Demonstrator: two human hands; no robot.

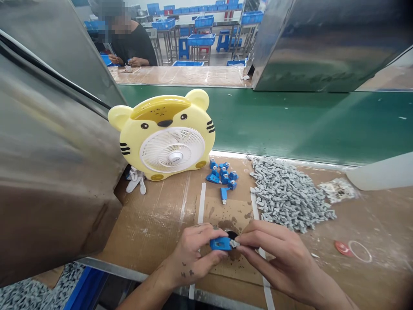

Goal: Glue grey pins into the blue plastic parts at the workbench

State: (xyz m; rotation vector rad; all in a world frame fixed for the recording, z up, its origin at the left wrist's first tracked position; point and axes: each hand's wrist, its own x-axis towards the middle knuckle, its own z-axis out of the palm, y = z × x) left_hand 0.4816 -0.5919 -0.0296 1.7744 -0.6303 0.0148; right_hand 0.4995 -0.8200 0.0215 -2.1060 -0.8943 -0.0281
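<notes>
Between thumb and fingers, my left hand (198, 252) grips a small blue plastic block (220, 243). My right hand (274, 249) pinches a small grey plastic piece (234, 243) at the block's right end; whether the piece sits inside the block I cannot tell. Both hands are over the cardboard, just in front of a dark round hole (231, 234). Beyond them lies a loose group of similar blue blocks (223, 175), several with pale tips. To their right spreads a large heap of small grey pieces (288, 193).
A yellow animal-faced fan (163, 135) stands at the back left, beside a metal housing (58, 155). Behind runs a green conveyor belt (232, 120). A clear bag (338, 189), a red disc (343, 248) and a ring (360, 251) lie at right. A co-worker (132, 43) sits across the belt.
</notes>
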